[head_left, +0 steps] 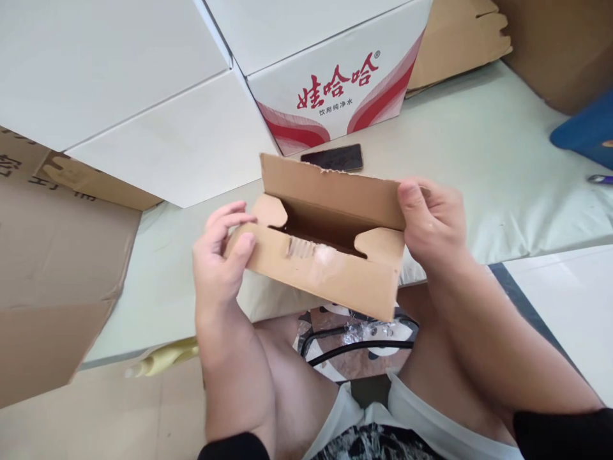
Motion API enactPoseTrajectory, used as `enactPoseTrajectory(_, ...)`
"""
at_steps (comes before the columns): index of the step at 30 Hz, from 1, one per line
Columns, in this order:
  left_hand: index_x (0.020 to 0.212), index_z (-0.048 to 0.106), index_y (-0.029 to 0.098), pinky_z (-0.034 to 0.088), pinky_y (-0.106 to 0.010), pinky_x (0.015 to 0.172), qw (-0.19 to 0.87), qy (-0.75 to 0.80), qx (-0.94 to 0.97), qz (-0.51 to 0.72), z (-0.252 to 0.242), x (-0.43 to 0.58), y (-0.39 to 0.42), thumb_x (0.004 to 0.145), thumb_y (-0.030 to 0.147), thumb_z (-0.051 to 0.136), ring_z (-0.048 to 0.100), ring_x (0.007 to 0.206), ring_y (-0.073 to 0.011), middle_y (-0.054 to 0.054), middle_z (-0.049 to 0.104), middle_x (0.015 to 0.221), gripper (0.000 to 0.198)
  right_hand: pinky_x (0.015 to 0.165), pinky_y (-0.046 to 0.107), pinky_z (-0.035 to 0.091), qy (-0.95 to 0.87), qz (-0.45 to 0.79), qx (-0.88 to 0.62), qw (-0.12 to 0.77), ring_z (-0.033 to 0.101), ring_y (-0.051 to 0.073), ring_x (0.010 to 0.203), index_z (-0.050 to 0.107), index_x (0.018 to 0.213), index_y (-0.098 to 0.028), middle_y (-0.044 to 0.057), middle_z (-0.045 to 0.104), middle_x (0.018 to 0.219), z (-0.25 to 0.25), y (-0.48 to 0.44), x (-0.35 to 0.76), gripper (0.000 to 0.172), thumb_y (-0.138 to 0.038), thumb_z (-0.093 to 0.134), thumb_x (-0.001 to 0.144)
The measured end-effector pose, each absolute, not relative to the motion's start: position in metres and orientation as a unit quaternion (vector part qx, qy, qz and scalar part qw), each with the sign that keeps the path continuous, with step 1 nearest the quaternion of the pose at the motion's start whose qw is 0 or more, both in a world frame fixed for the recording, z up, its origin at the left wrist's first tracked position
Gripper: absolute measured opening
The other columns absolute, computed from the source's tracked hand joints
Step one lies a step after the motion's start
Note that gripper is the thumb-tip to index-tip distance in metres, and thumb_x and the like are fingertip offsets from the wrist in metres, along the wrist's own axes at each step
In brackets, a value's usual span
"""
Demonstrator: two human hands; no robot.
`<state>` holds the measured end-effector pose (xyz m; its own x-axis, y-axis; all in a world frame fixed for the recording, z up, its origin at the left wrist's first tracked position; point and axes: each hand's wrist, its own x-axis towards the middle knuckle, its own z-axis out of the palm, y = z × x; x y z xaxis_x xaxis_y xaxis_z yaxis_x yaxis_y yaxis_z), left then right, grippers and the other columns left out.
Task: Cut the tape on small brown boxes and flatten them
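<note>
As left hand (218,255) and right hand (435,223) gripped the open carton (330,271) mid-frame, flap-handling seemed underway, steadiness probably needed next!

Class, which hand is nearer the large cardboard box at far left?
Left. The left hand is right of the large cardboard box, not touching; the right hand is farther right.
</note>
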<state>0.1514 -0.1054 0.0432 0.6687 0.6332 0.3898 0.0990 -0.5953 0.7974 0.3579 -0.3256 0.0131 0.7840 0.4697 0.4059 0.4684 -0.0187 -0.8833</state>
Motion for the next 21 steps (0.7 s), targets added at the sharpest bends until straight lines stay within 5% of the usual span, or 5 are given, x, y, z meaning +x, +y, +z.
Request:
enactPoseTrajectory(6, 0.069, 0.051, 0.024, 0.055, -0.051, 0.104, 0.509, 0.168, 0.754, 0.379, 0.041, 0.16, -0.117, 0.071, 0.062, 0.081, 0.07, 0.113, -0.0302, -0.005, 0.074, 0.099, 0.049, 0.075, 0.04, 0.054, -0.287, -0.021, -0.732, 0.617, 0.065, 0.023, 0.082, 0.065, 0.098, -0.028, 0.004, 0.066, 0.088, 0.014, -0.315, 0.354, 0.031, -0.055, 0.051, 0.1)
enactPoseTrajectory(9, 0.065, 0.045, 0.024, 0.057, -0.046, 0.098, 0.522, 0.141, 0.731, 0.417, 0.043, 0.165, -0.123, 0.073, 0.058, 0.082, 0.074, 0.084, -0.0233, 0.001, 0.067, 0.067, 0.052, 0.083, 0.045, 0.052, -0.295, -0.122, -0.722, 0.614, 0.064, 0.026, 0.09, 0.062, 0.101, -0.029, 0.006, 0.064, 0.093, 0.016, -0.317, 0.347, 0.02, -0.046, 0.052, 0.1)
enactPoseTrajectory(12, 0.064, 0.044, 0.025, 0.057, -0.042, 0.089, 0.519, 0.182, 0.707, 0.445, 0.045, 0.164, -0.125, 0.074, 0.06, 0.082, 0.06, 0.055, -0.0151, 0.007, 0.055, 0.053, 0.053, 0.09, 0.052, 0.047, -0.382, -0.203, -0.686, 0.585, 0.062, 0.029, 0.088, 0.063, 0.085, -0.031, 0.006, 0.064, 0.082, 0.02, -0.326, 0.341, 0.022, -0.044, 0.05, 0.098)
enactPoseTrajectory(15, 0.064, 0.044, 0.025, 0.057, -0.041, 0.085, 0.515, 0.204, 0.696, 0.456, 0.046, 0.162, -0.123, 0.07, 0.065, 0.084, 0.053, 0.048, -0.0134, 0.008, 0.052, 0.05, 0.056, 0.098, 0.058, 0.041, -0.533, -0.097, -0.661, 0.52, 0.065, 0.031, 0.094, 0.07, 0.081, -0.032, 0.005, 0.069, 0.077, 0.029, -0.333, 0.336, 0.037, -0.05, 0.042, 0.098)
enactPoseTrajectory(21, 0.065, 0.043, 0.026, 0.055, -0.045, 0.091, 0.538, 0.194, 0.713, 0.406, 0.047, 0.161, -0.123, 0.072, 0.064, 0.082, 0.066, 0.056, -0.0198, 0.006, 0.058, 0.05, 0.055, 0.119, 0.062, 0.017, -0.673, 0.097, -0.597, 0.426, 0.051, 0.034, 0.138, 0.074, 0.089, -0.032, 0.001, 0.079, 0.105, 0.035, -0.332, 0.335, 0.049, -0.046, 0.029, 0.101)
